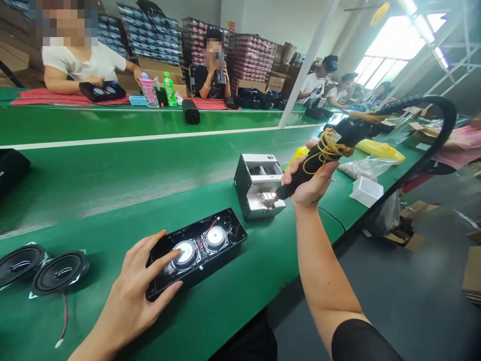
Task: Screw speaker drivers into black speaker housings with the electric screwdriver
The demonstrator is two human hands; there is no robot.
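Low in the frame's centre, an open black speaker housing (197,250) lies flat on the green bench (112,180), two silver drivers and a red wire showing inside. The left hand (131,296) rests spread on its near end. The right hand (310,183) is wrapped tight round a black electric screwdriver (319,155), its tip apparently touching the grey screw feeder (259,190) just behind the housing. Two loose speaker cones (41,268) lie lower left; other people (86,62) sit across the bench before stacked cartons (150,35)
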